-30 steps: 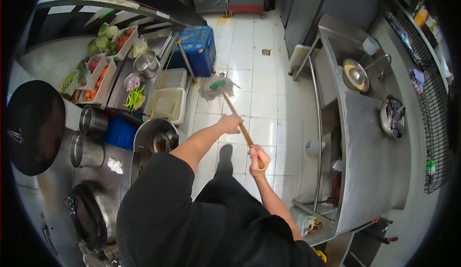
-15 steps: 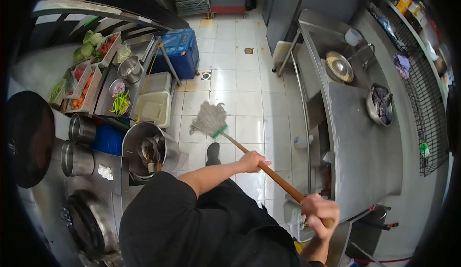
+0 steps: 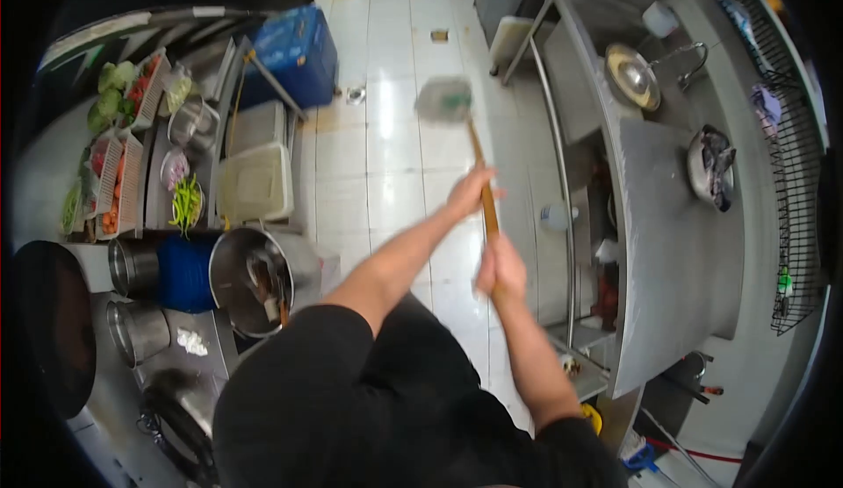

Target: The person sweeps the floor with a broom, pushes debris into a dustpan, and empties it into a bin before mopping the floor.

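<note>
A string mop (image 3: 445, 100) with a grey head, green clamp and wooden handle reaches away from me over the floor; its head is smeared by motion. My left hand (image 3: 471, 195) is wrapped round the middle of the handle. Lower down, near the handle's end, my right hand (image 3: 502, 268) grips the same wood, slightly blurred. Under the mop lies the white tiled floor (image 3: 395, 194).
On the right runs a steel counter (image 3: 676, 251) with a sink and a metal bowl (image 3: 709, 167). At left stand a large steel pot (image 3: 303, 268), vegetable baskets (image 3: 132, 172), a blue cooler (image 3: 303, 57) and lidded plastic bins (image 3: 255, 185). A floor drain (image 3: 355, 94) lies ahead.
The mop head has swung forward and to the right. My right hand has moved forward and left, closer to my left hand, and the handle now points more straight ahead.
</note>
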The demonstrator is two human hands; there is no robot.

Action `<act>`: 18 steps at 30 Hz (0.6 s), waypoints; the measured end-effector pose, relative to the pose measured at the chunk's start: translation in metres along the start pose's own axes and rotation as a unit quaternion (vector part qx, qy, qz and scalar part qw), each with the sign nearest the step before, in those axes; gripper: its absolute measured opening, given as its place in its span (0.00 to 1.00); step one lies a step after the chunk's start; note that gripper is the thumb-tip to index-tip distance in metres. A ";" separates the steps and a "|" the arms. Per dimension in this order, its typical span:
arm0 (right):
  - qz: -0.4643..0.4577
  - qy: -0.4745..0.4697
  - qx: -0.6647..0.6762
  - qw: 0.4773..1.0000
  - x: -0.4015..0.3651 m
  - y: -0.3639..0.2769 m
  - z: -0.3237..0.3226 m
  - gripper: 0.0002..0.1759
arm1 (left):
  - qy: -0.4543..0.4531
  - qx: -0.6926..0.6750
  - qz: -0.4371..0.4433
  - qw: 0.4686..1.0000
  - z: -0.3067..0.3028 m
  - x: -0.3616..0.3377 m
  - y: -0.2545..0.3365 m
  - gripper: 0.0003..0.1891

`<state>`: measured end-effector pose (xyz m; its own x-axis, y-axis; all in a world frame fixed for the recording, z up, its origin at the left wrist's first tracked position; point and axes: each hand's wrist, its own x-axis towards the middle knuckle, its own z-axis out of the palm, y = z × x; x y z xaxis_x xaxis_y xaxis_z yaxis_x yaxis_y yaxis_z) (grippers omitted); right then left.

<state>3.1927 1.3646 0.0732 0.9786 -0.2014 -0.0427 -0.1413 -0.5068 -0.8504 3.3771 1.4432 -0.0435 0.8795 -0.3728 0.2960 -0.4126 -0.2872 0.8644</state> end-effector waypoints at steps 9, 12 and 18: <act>-0.250 0.234 0.077 0.937 0.279 -0.024 0.082 0.19 | -0.167 0.152 -0.186 0.956 -0.170 -0.069 0.034 0.21; -0.255 0.244 0.111 0.929 0.245 -0.043 0.093 0.21 | -0.248 0.218 -0.261 0.907 -0.186 -0.131 0.026 0.15; -0.317 0.159 0.088 0.931 0.026 -0.028 0.036 0.19 | -0.122 0.152 -0.240 0.951 -0.115 -0.167 0.067 0.23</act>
<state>3.2274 1.4037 0.0771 0.7590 -0.1607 0.6310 0.5042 -0.4681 -0.7257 3.2298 1.5879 0.0121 0.9180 -0.3178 -0.2374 -0.0602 -0.7031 0.7085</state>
